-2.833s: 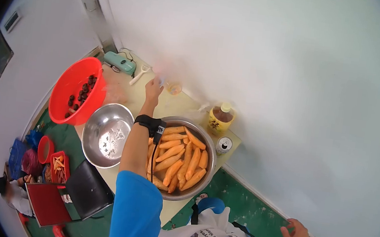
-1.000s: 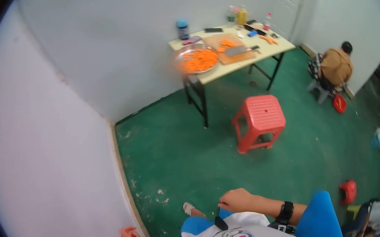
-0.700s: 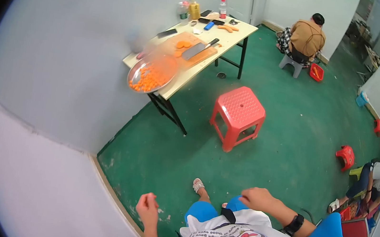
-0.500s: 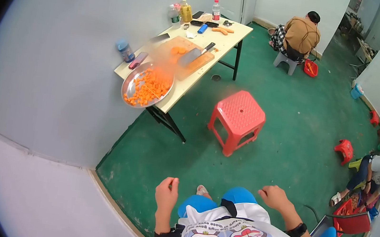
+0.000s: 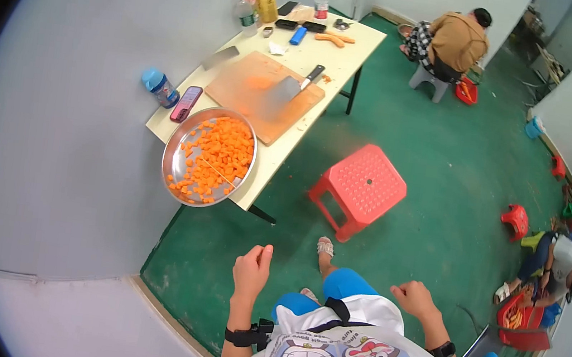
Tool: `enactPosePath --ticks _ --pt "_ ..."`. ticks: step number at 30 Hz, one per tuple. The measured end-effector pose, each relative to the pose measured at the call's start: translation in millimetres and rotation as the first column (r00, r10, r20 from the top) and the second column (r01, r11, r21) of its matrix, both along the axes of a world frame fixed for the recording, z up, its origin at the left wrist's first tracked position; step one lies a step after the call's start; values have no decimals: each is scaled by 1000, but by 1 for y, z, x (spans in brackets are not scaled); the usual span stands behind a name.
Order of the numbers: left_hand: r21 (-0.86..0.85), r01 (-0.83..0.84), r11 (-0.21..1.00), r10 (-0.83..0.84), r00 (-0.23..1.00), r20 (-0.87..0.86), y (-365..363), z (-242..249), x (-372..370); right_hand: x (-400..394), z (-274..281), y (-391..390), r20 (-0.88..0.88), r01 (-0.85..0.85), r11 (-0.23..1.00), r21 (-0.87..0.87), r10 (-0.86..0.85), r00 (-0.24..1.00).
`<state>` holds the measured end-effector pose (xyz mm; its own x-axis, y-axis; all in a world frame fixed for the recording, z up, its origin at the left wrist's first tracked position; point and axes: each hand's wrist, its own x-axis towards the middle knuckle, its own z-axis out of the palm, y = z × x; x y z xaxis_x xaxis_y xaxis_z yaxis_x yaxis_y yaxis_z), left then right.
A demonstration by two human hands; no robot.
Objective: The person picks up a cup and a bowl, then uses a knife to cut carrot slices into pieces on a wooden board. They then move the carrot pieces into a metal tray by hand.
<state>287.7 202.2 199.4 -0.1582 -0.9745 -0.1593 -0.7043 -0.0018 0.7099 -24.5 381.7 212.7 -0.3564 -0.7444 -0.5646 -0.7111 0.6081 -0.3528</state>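
My left hand (image 5: 251, 272) hangs in front of my body, fingers curled in, with nothing visible in it. Out to the right, my right hand (image 5: 415, 299) is likewise loosely closed and holds nothing I can see. Neither touches anything. Nearest ahead of my left hand is a round metal pan (image 5: 172, 156) of diced carrots (image 5: 221, 152), a thin stick lying among them, at the table's near end. Beyond it lies a wooden cutting board (image 5: 274, 130) with a cleaver (image 5: 290, 89) and blurred carrot pieces on it. A red plastic stool (image 5: 365, 182) stands between my hands, farther off.
The pale table (image 5: 350, 50) runs along the left wall. It bears a phone (image 5: 186, 103), a blue-capped bottle (image 5: 160, 88), more bottles and peeled carrots (image 5: 333, 39). One person (image 5: 456, 42) sits at the back; another person (image 5: 560, 261) bends over a red basket (image 5: 518, 310) at right.
The table and stool appear nearer, and my view has shifted forward. One of my feet now shows ahead of me. Both hands stay curled at about the same place before my body.
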Motion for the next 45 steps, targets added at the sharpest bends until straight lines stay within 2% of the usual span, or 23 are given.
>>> enactPosePath --ticks 2,4,6,7,9,12,14,17,18,21,22,25,28,30,33,35,38,40,42,44,45 --pt "-43 -50 998 52 998 26 -19 -4 -3 -17 -16 -42 3 -87 996 -7 87 996" --pt "9 -103 995 102 992 70 -33 9 -1 -27 -24 -83 20 -165 986 -13 165 986" --pt "45 -167 985 161 980 113 -44 13 3 -36 -28 -138 -7 -319 935 -157 322 947" --pt "85 -220 972 206 967 150 -50 10 9 -42 -33 -167 9 -334 927 -171 341 940" --pt "124 -283 951 253 944 212 -62 7 20 -48 -41 -214 -126 -453 873 -181 436 891" --pt "87 -334 939 310 927 210 -85 6 22 -47 -37 -274 -120 -478 843 -248 463 878" --pt "138 -378 915 350 917 191 -105 6 20 -48 -37 -304 -136 -491 823 -287 472 871" --pt "97 -316 944 301 942 148 -143 -6 16 -45 -49 -329 -135 -492 813 -312 475 870" --pt "90 -311 946 296 944 149 -157 -10 16 -46 -58 -332 -126 -452 839 -302 435 892" --pt "112 -159 981 145 982 123 -194 -8 11 -49 -81 -330 -114 -389 878 -278 372 921" --pt "102 -167 981 156 982 110 -206 -10 9 -50 -84 -335 -116 -375 888 -266 356 927" --pt "93 -96 991 88 992 86 -228 -17 9 -43 -74 -344 -90 -348 905 -245 336 937" --pt "68 -114 991 113 993 20 -239 -21 10 -37 -55 -361 -51 -348 930 -120 344 937" --pt "85 -116 990 117 993 -8 -242 -24 13 -36 -50 -372 -81 -373 922 -100 366 927" --pt "99 -150 984 155 987 -43 -241 -32 18 -39 -36 -389 -117 -411 907 -89 400 909" --pt "108 -261 959 274 951 -140 -237 -31 23 -42 -33 -400 -126 -420 902 -101 407 905" --pt "127 -323 938 342 921 -185 -236 -41 30 -49 -37 -420 -181 -510 858 -56 494 850" --pt "154 -349 924 375 906 -197 -241 -37 28 -52 -35 -436 -83 -528 849 -5 526 846" --pt "189 -373 908 408 892 -197 -245 -26 24 -71 -60 -449 -85 -538 842 30 539 838" --pt "142 -438 888 460 855 -238 -255 -22 18 -91 -96 -468 -89 -540 840 56 543 835" --pt "123 -459 880 476 849 -230 -256 -31 22 -99 -116 -478 -77 -578 805 134 590 804"
